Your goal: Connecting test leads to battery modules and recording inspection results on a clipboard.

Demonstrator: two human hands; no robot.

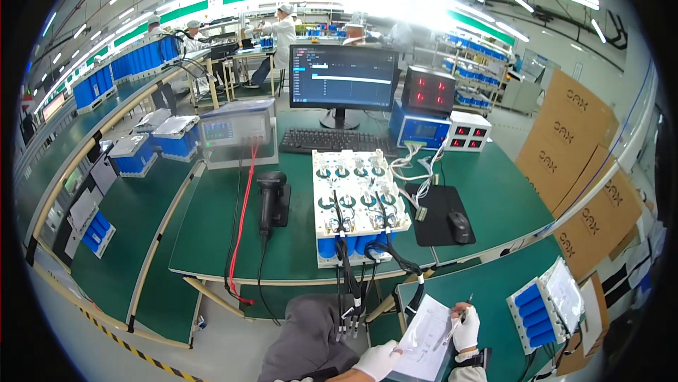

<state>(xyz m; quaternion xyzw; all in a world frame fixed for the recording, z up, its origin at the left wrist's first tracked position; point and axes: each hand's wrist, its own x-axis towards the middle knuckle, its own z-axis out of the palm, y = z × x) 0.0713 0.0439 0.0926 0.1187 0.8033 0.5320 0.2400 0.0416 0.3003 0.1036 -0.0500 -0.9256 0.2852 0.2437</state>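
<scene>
Main green bench: monitor, kybd, scanner, batt. pack ctr, blue tester & wht meter box back R, blk mousepad w/ mouse on top. R green bench: 2nd batt. pack, paper over L edge.

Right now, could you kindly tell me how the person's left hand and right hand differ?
The left hand touches the lower left edge of the paper; the right hand holds a pen. The right hand is farther forward than the left. Both wear white gloves.
</scene>
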